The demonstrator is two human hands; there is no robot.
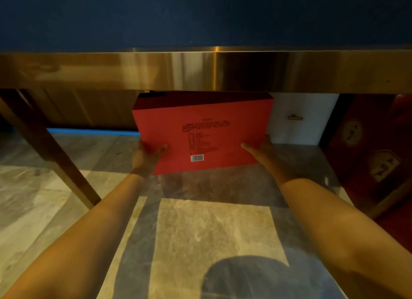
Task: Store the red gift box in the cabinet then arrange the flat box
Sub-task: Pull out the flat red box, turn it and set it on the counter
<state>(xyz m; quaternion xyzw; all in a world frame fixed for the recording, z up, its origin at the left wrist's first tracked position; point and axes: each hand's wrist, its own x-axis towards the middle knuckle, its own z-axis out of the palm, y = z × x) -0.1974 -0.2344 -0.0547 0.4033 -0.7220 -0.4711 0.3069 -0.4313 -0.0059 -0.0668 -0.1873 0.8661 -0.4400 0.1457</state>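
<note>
Both hands, left hand (148, 155) and right hand (260, 148), clamp the red gift box (202, 131) just below the brass table edge (200, 69), tilted, so its top corner could clip that edge going in.

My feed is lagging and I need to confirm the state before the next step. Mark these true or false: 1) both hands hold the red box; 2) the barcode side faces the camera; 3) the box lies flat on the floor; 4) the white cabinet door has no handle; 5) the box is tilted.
1) True: the left hand and right hand grip the red box at its lower corners.
2) True: the barcode label faces the camera.
3) False: it is held up off the floor, under the gold-edged table.
4) False: the white cabinet door carries a brass handle.
5) True: its left side sits lower.
</note>
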